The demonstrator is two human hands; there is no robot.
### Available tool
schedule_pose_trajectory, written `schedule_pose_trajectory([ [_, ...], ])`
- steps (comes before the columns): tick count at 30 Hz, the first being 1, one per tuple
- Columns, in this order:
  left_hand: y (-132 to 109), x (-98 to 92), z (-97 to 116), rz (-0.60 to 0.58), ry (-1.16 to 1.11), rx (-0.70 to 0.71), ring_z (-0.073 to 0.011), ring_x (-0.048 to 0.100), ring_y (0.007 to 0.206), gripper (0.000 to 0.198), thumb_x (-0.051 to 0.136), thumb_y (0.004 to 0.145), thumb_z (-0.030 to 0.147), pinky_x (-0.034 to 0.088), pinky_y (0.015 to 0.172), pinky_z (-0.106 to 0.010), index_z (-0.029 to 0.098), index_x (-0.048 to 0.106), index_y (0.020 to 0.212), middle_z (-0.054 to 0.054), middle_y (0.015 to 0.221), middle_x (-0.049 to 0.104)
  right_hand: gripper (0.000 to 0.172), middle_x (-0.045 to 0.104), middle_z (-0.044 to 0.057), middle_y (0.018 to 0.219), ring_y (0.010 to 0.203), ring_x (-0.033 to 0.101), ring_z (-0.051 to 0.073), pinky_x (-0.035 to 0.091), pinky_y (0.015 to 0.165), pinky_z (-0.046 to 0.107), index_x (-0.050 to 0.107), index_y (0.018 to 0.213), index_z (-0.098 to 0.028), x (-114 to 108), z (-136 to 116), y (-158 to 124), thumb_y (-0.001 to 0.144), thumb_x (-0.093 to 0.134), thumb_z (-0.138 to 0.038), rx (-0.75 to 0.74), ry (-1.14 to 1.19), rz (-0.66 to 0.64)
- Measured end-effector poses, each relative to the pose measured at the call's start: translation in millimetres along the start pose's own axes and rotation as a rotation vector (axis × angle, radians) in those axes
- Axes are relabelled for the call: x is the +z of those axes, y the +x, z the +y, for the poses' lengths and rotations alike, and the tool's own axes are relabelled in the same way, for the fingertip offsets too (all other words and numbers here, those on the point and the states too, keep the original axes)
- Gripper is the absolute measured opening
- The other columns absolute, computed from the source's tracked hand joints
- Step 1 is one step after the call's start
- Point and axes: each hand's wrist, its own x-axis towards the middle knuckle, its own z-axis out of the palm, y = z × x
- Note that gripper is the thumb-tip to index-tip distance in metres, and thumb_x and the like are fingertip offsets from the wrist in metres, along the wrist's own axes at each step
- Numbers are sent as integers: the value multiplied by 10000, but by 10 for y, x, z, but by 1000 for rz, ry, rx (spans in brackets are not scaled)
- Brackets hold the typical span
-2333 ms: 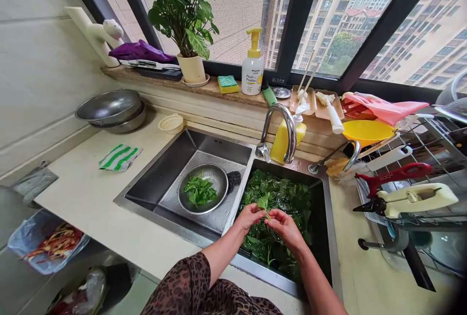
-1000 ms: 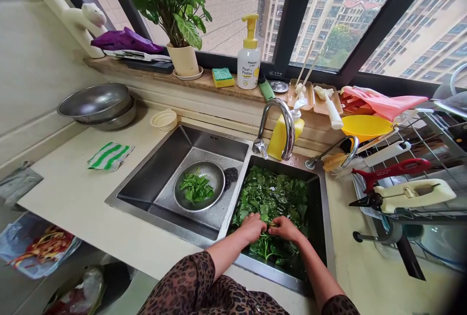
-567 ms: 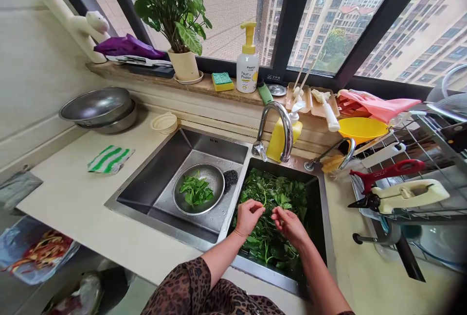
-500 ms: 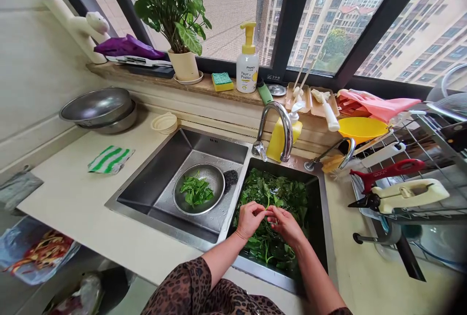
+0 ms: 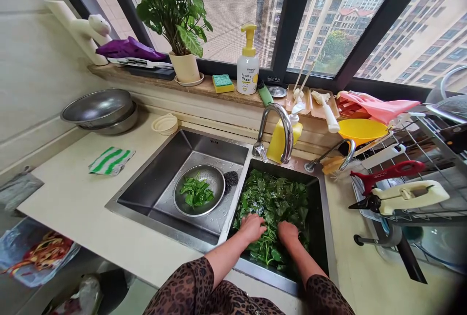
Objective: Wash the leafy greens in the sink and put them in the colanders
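The right sink basin [image 5: 323,222] is full of wet leafy greens [image 5: 275,198]. Both my hands are down in them at the near side. My left hand [image 5: 251,227] rests on the leaves with its fingers stretched forward. A little to its right, my right hand [image 5: 288,232] pushes into the pile, and its fingertips are buried among the leaves. In the left basin [image 5: 160,179] stands a metal colander [image 5: 219,186] holding a small heap of greens [image 5: 196,193].
The faucet [image 5: 282,123] arches over the divider, with a yellow soap bottle [image 5: 279,140] behind it. A dish rack [image 5: 419,169] with tools crowds the right counter. Metal bowls [image 5: 98,108] and a striped cloth [image 5: 111,159] lie on the left counter. A potted plant [image 5: 175,8] stands on the sill.
Half a second ago both hands were raised over the greens, pinching a stem between them. Now they have dropped down into the leaf pile near the basin's front.
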Motion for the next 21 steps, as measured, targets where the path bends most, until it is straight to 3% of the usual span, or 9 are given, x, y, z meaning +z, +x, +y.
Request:
schedule_pose_trajectory([
  [2, 48, -21, -15, 104, -171, 16, -252, 555, 952, 248, 485, 779, 291, 391, 836, -375, 184, 681, 887, -104, 970, 636, 128, 675, 225, 786, 777, 656, 295, 454, 639, 350, 672, 704, -80, -78, 7, 33, 680, 548, -59, -9, 12, -86],
  [4, 103, -43, -30, 120, -432, -23, -206, 595, 800, 319, 441, 807, 370, 425, 750, -329, 154, 675, 834, -94, 851, 653, 109, 679, 188, 738, 720, 652, 251, 440, 605, 300, 670, 661, -96, -242, 9, 70, 676, 563, -84, -57, 52, -133],
  [8, 158, -54, -40, -99, -1013, -173, -132, 582, 590, 521, 458, 747, 591, 431, 599, -263, 110, 630, 853, -85, 739, 652, 301, 675, 97, 711, 591, 588, 133, 385, 530, 219, 660, 769, -127, -591, -100, 4, 828, 371, -181, -214, 204, -148],
  [12, 135, -49, -51, -222, -1337, -122, -141, 606, 613, 564, 567, 664, 616, 439, 598, -251, 93, 616, 868, -94, 725, 653, 323, 649, 48, 664, 544, 532, 102, 358, 509, 195, 632, 796, -138, -667, -346, -222, 859, 367, -312, -372, 342, -194],
  [14, 129, -50, -75, -156, -1411, -130, -151, 603, 587, 533, 635, 626, 575, 441, 577, -258, 91, 613, 848, -77, 665, 641, 406, 646, 33, 670, 524, 531, 103, 360, 495, 197, 615, 863, -154, -613, -388, -279, 868, 325, -439, -445, 504, -301],
  [16, 134, -53, -105, -57, -1445, -164, -150, 598, 585, 462, 695, 593, 501, 444, 576, -260, 93, 608, 789, -59, 632, 625, 495, 645, 35, 690, 519, 533, 109, 359, 492, 207, 608, 888, -159, -523, -329, -265, 867, 259, -508, -427, 628, -300],
  [19, 157, -55, -138, 73, -1451, -262, -120, 568, 555, 367, 714, 581, 430, 449, 577, -257, 104, 566, 659, -34, 601, 593, 262, 643, 26, 709, 610, 550, 129, 356, 555, 220, 640, 799, -179, -333, -134, -180, 765, 524, -412, -297, 464, -62],
  [21, 172, -54, -143, 161, -1436, -290, -77, 489, 470, 369, 704, 586, 441, 432, 530, -245, 120, 525, 611, 4, 552, 544, 115, 639, 14, 693, 659, 556, 146, 349, 585, 227, 652, 706, -195, -200, -23, -148, 610, 679, -251, -263, 328, -5],
])
